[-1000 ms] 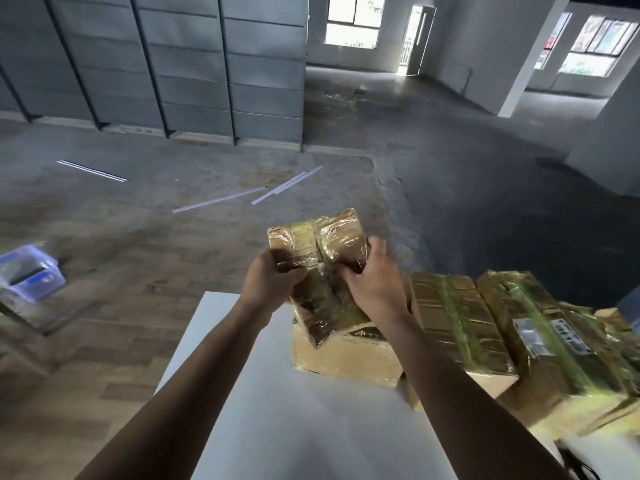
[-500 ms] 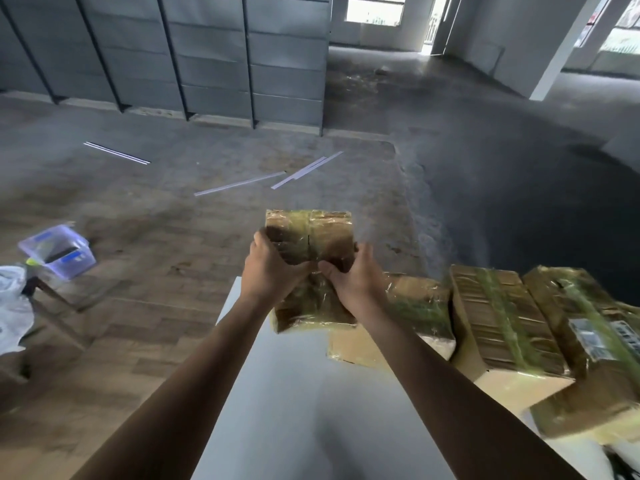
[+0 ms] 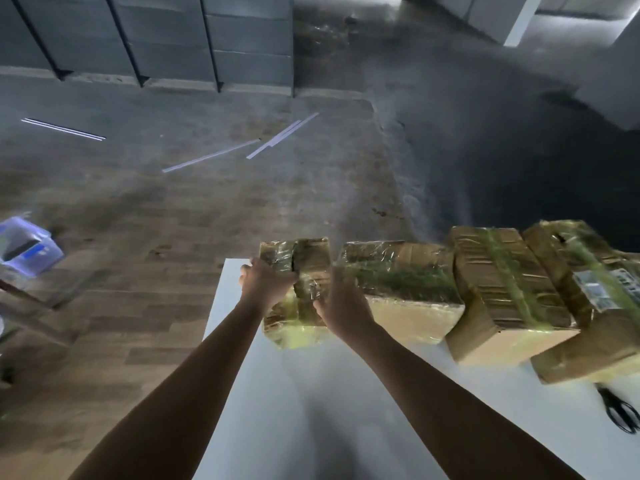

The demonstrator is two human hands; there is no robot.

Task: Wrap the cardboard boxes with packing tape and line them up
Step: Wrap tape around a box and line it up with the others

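Boxes wrapped in glossy tape number four, set in a row along the far side of the white table [image 3: 277,410]. The smallest box [image 3: 311,268] is at the left end, at the table's far-left corner. To its right come the second box [image 3: 398,282], the third box [image 3: 498,289] and the fourth box [image 3: 581,282], each close against the next.

Both hands grasp the smallest box. The left hand [image 3: 266,285] curls over its left top edge, and the right hand [image 3: 341,303] clasps its right side, between it and the second box.

One pair of scissors [image 3: 620,414] lies at the near right of the table. One clear plastic bin [image 3: 27,247] stands on the floor at the far left. White strips [image 3: 211,155] lie on the floor in three places.

Half a second ago the smallest box was held up in the air, left of the row. Now it is down at table level, just beside the second box.
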